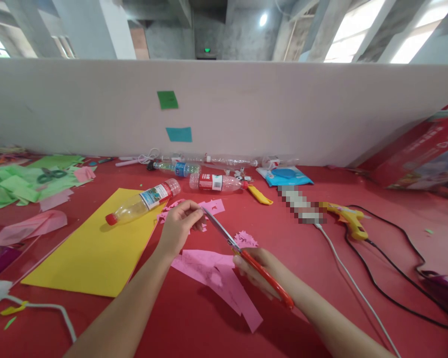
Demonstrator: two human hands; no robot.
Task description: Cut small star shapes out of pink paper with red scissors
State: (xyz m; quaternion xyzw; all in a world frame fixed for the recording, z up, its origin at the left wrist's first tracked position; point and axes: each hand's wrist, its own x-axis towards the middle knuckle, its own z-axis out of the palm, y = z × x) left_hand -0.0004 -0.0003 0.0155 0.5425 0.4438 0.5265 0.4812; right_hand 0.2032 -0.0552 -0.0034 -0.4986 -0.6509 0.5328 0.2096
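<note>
My right hand (259, 278) is closed around the red handles of a pair of scissors (268, 277), whose blades point up and left. At the tips of those blades, my left hand (179, 221) is pinched; whatever its fingertips hold is too small or hidden to make out. Pink paper pieces (212, 205) with cut edges lie just behind and beside the left hand. A little heap of pink snippets (245, 239) sits beyond the right hand. Under the scissors, larger pink paper strips (209, 268) rest on the red table (179, 328).
A yellow sheet (93, 248) lies to the left, a plastic bottle (138, 203) across its corner. More bottles (216, 182) lie along the white partition (246, 109). On the right are a yellow glue gun (349, 219) and cables; green paper (11, 184) is piled far left.
</note>
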